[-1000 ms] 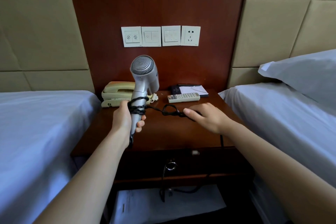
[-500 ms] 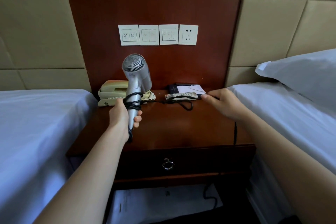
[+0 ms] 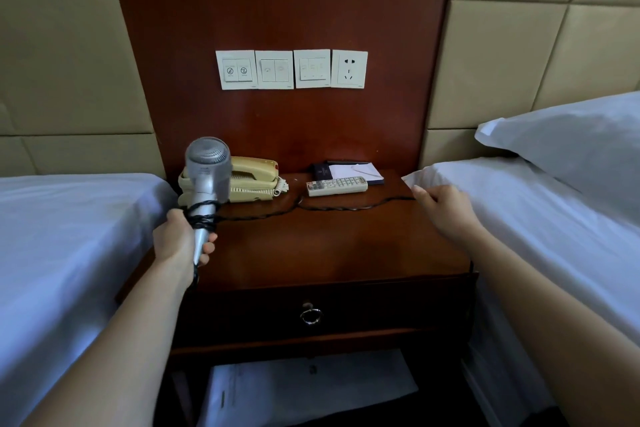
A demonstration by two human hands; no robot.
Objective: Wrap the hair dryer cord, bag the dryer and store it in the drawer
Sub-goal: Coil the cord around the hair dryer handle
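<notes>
Two bare forearms reach in from the bottom edge toward a dark wooden nightstand [image 3: 329, 250], which stands between the left bed [image 3: 69, 236] and the right bed [image 3: 536, 229], both in white sheets. Nearest, on the open shelf under the nightstand, lies a white sheet of paper [image 3: 304, 388]. Above it the drawer [image 3: 381, 308] is closed, and a metal ring pull [image 3: 311, 315] hangs at the middle of its front.

The left hand [image 3: 180, 243] is over the front left corner of the nightstand. Its fingers are wrapped round the handle of the silver hair dryer [image 3: 207, 166], which it holds upright with the round grille end on top. Several turns of the black cord [image 3: 311, 210] are wound round the handle just above the fingers. From there the cord runs across the tabletop to the right hand [image 3: 443, 210], which has its fingers curled round it at the right edge of the nightstand, against the right bed.

Just beyond the cord lies a white remote [image 3: 336, 185]. A cream telephone [image 3: 252, 180] sits behind the hair dryer, and a notepad [image 3: 353, 172] lies behind the remote. A white pillow [image 3: 571, 142] rests on the right bed. On the wood panel [image 3: 277, 10] at the back are three white switch plates [image 3: 273, 69] and a socket [image 3: 349, 69] in a row.
</notes>
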